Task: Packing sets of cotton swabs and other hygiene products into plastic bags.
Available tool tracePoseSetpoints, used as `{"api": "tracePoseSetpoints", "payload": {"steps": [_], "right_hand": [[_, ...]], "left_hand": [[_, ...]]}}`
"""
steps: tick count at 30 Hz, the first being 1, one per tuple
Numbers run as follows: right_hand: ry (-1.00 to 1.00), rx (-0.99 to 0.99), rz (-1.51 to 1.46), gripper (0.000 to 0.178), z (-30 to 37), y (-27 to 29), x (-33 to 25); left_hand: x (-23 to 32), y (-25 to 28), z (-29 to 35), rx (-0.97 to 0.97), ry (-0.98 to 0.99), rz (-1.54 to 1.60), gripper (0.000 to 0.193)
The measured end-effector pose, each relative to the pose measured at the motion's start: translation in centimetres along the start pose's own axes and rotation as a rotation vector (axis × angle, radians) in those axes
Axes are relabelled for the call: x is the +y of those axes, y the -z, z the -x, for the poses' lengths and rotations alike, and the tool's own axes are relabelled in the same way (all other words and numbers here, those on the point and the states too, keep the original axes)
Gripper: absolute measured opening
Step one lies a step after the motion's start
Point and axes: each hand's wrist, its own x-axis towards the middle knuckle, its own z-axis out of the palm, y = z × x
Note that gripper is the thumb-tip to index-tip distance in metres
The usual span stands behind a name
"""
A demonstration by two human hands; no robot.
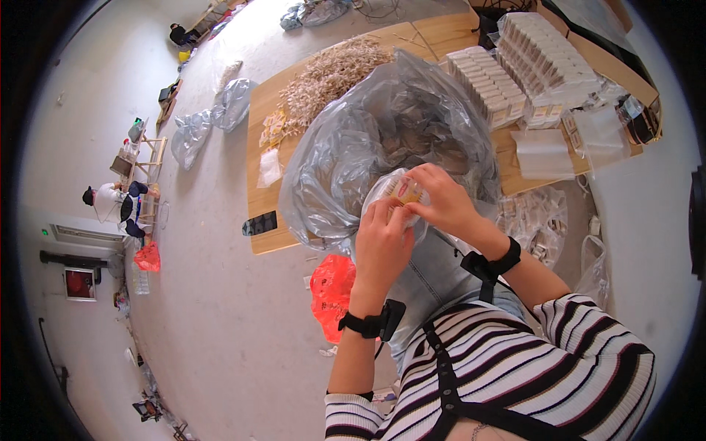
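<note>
We see the left hand [381, 246] and the right hand [441, 202] both closed on one small clear plastic packet with a red-and-yellow label [404, 192], pinched between their fingertips, just above the open mouth of the large crinkled grey plastic bag [346, 158] on the low wooden table [261, 158].

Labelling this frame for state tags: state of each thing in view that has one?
left hand: closed in a grip on the small packet
right hand: pinching the small packet's top
small packet: held up between both hands
large grey plastic bag: open, mouth gaping, on the wooden table
small boxes: stacked in rows
red bag: crumpled on the floor
</note>
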Motion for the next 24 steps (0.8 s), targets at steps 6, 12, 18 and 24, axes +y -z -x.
{"api": "tracePoseSetpoints", "payload": {"steps": [6,12,18,24], "right_hand": [[0.021,0.081,0.056,0.027,-0.8,0.0,-0.2],[-0.069,0.183,-0.004,0.009,-1.7,0.6,-0.9],[-0.039,0.133,-0.155,0.01,-2.2,0.8,0.8],[-0.211,-0.007,-0.572,0.015,-2.6,0.9,3.4]], "left_hand": [[0.1,-1.6,0.9,0.008,0.18,0.01,0.024],[0.6,0.0,1.8,0.295,0.075,0.107,0.03],[-1.3,-1.1,3.7,0.233,0.21,0.027,0.041],[-1.2,-1.8,2.1,0.23,0.156,0.21,0.028]]}}
